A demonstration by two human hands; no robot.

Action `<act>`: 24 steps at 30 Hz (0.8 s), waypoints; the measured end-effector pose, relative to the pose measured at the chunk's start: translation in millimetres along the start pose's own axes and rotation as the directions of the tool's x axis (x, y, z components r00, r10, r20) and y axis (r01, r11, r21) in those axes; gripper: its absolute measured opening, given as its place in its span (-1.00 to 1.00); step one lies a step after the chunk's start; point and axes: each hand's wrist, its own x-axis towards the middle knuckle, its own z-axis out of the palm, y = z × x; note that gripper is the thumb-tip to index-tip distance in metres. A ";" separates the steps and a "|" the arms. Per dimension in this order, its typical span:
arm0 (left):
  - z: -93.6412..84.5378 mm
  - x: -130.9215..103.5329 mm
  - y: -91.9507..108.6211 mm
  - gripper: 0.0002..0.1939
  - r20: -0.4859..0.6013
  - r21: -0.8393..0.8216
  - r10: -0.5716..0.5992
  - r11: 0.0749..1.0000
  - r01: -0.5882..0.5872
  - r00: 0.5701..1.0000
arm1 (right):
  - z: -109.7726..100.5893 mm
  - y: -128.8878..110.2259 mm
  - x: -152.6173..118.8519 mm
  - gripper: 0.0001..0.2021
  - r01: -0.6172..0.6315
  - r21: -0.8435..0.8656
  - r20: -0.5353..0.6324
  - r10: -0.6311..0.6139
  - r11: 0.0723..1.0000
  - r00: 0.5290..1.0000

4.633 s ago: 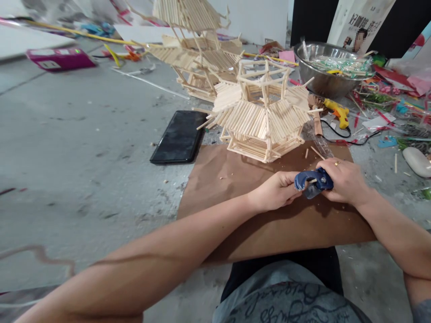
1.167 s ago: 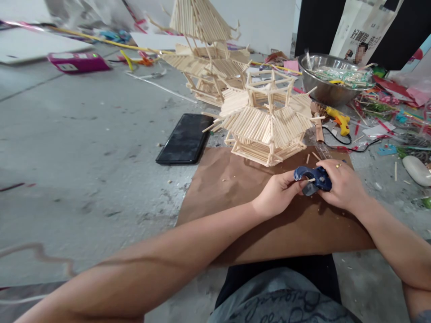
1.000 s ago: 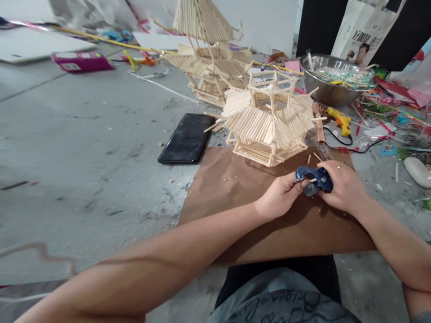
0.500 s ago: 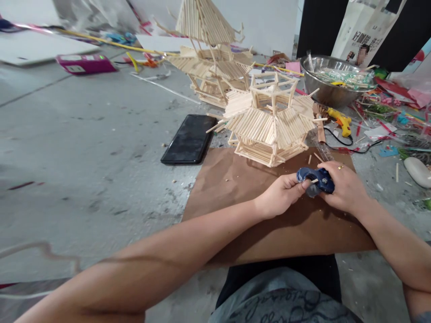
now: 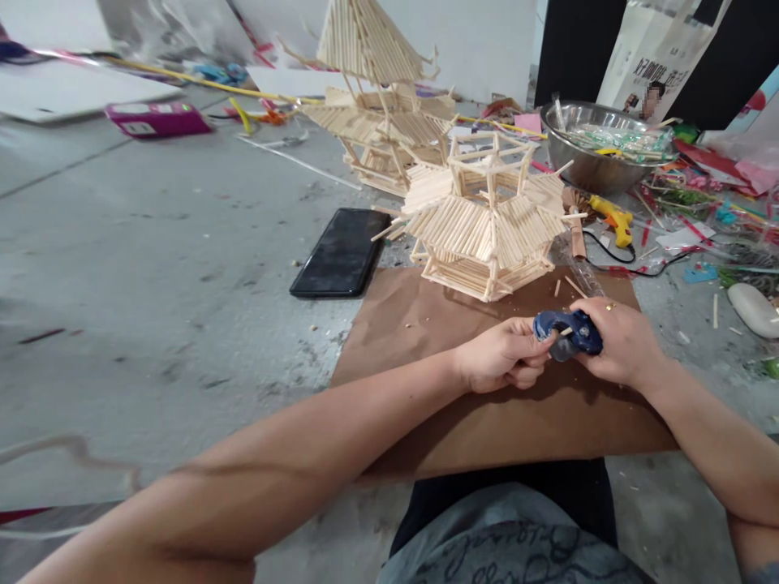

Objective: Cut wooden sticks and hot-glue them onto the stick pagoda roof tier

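Note:
My right hand [image 5: 624,339] is wrapped round a small dark blue hand cutter [image 5: 585,331], its jaws pointing left. Between thumb and fingers, my left hand [image 5: 502,357] pinches a thin wooden stick [image 5: 566,331] whose pale tip shows in the cutter's jaws. Both hands are above a brown sheet [image 5: 389,324]. Just beyond them stands a six-sided stick pavilion model [image 5: 487,227] with a sloping roof and an open frame on top. Short stick pieces [image 5: 575,285] lie between it and my right hand.
A taller stick pagoda [image 5: 389,113] stands behind the model. To its left is a black phone [image 5: 341,251]. On the right are a metal bowl of sticks [image 5: 600,166], a yellow glue gun [image 5: 614,219] with its cord, a pale stone [image 5: 755,308] and scattered scraps.
My left hand has turned slightly, and its lower fingers now show curled below the thumb. The cutter stays at nearly the same spot. The whole view has shifted very slightly.

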 end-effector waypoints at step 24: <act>5.9 3.4 -3.1 -0.59 -0.180 0.105 0.180 0.981 -0.163 0.967 | 2.0 4.3 3.6 -0.60 0.032 0.021 -0.066 -0.031 0.999 0.997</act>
